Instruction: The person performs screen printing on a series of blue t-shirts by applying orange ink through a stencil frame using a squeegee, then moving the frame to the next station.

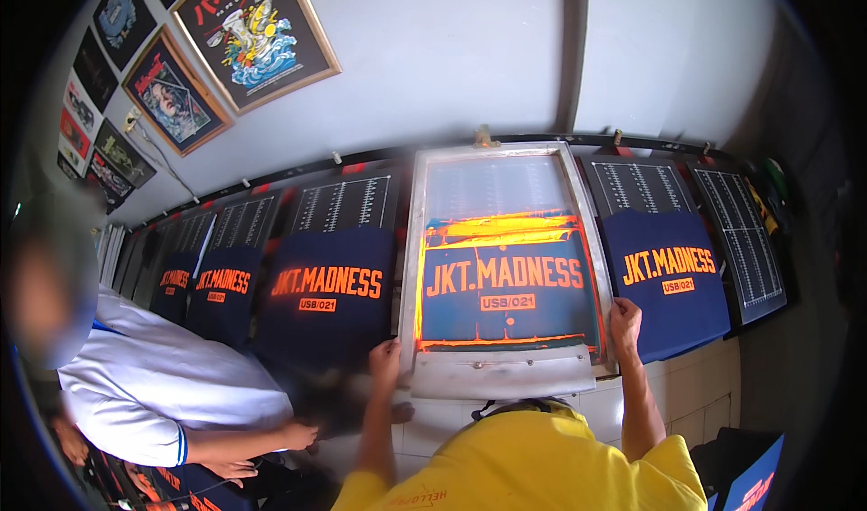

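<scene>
Before the pale grey wall point(452, 69), the silver-framed, orange-inked rectangular mesh screen point(506, 329) runs near to far, left hand point(385, 359) closed on its near left edge, right hand point(625, 321) clasping slightly farther up its right

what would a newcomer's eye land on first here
Most likely the framed screen mid-picture, a bright orange ink band across it, with the left hand and right hand at its lower sides. Next, perhaps, the dark blue fabric pieces with orange lettering on either side, then the framed posters at upper left.
</scene>
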The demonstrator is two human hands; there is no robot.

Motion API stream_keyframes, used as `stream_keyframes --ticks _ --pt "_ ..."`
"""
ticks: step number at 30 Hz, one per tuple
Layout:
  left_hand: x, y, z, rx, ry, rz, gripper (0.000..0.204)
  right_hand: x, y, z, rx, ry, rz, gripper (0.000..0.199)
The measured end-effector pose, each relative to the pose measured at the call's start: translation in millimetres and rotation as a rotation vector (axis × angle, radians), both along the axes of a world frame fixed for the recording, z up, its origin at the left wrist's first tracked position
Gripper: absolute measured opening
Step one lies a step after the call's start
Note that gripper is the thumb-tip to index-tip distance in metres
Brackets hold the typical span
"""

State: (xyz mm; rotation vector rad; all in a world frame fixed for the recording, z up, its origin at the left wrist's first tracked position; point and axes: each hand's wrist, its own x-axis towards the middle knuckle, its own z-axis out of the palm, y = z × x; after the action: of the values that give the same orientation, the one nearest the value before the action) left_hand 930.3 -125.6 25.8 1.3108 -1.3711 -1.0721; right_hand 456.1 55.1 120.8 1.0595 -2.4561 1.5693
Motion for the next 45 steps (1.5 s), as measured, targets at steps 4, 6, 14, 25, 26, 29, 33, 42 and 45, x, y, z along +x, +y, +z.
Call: stream_keyframes --ticks 4,6,14,25,26,29,33,42,45 --pt "4.9 -1.4 6.7 0.089 -0.058 -0.075 0.03 10.8 -2.5 6.5 0.036 -0.061 -0.045 0.025" --pt "4.6 -7.8 3.6 0.098 -0.063 -0.084 0.029 10.4 -6.8 -1.7 0.024 -0.049 -0.06 0.024" --pt "11.7 -6.4 23.1 0.212 -0.15 -0.069 0.028 24.1 -11.7 7.5 0.111 -0.034 -0.098 0.026" --pt "33.3 95.5 120.1 0.104 -0.033 -0.384 0.027 117.9 33.7 52.7 0.329 0.467 0.578 0.05" --pt "36.4 107.8 129.8 0.195 -0.006 -0.623 0.027 136.5 41.9 61.3 0.372 0.417 0.782 0.052" --pt "15.3 119.2 103.4 0.217 -0.08 -1.118 0.031 169.5 51.6 60.4 0.492 0.809 1.0 0.057" --pt "-23.8 130.4 35.4 0.347 -0.062 -1.109 0.032 171.8 30.1 56.3 0.594 0.906 0.967 0.058" --pt "-71.2 146.4 46.8 0.582 0.394 -0.919 0.043 191.0 -1.8 81.4 0.62 0.921 0.713 0.037" --pt "-77.0 144.7 36.5 0.683 0.457 -0.858 0.051 192.5 5.8 71.8 0.519 0.985 0.704 0.024"
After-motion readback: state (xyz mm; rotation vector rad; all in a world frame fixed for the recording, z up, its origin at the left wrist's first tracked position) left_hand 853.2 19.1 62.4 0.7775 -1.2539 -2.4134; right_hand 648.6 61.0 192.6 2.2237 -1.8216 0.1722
